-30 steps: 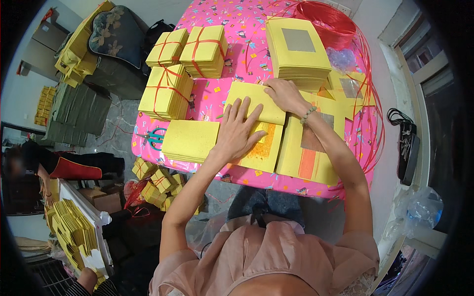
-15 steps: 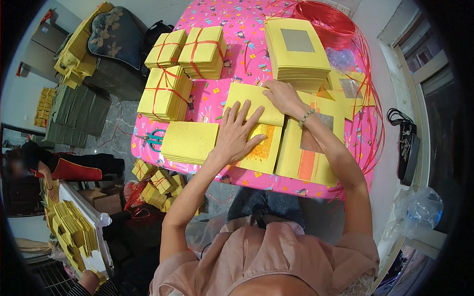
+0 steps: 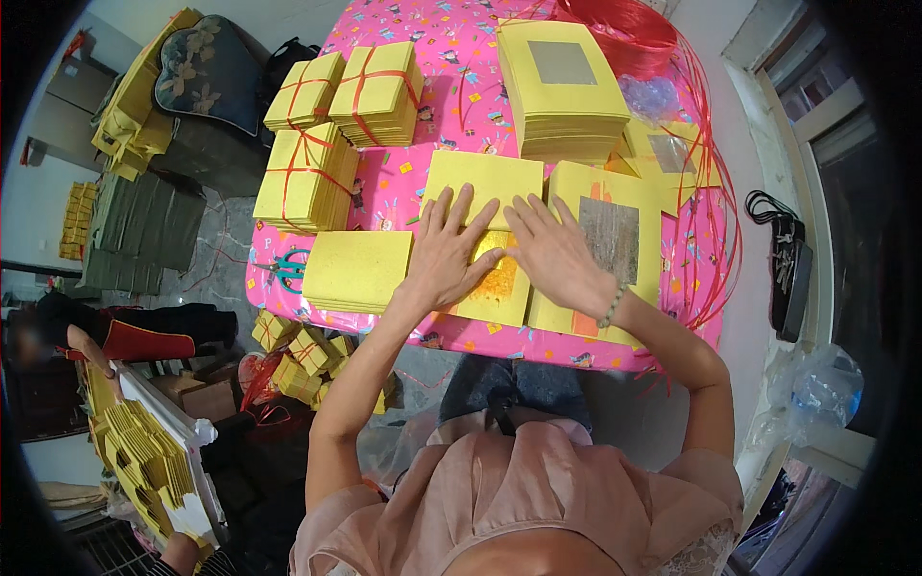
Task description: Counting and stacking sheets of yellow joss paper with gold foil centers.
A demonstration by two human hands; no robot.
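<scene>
My left hand point(image 3: 447, 252) lies flat with fingers spread on a yellow paper sheet point(image 3: 488, 175). The sheet's far part is folded over, and a gold-and-orange patch shows on its near part. My right hand point(image 3: 560, 254) also presses flat on the folded part, fingers stretched out, a beaded bracelet at the wrist. Beneath the right hand and forearm, yellow sheets with a silver patch point(image 3: 615, 240) reach out to the right. Left of my left hand sits a low pile of folded yellow paper point(image 3: 355, 269).
Red-tied yellow paper bundles point(image 3: 303, 178) stand at the table's far left, near teal-handled scissors point(image 3: 288, 271). Farther right are a tall paper stack point(image 3: 567, 106) and a red string coil point(image 3: 619, 38). At left, other people's hands are near a white table with yellow paper point(image 3: 144, 451).
My right hand has moved from the sheet's far right corner toward me, its fingers now flat beside my left hand. The left hand stays on the sheet. The whole view has shifted slightly.
</scene>
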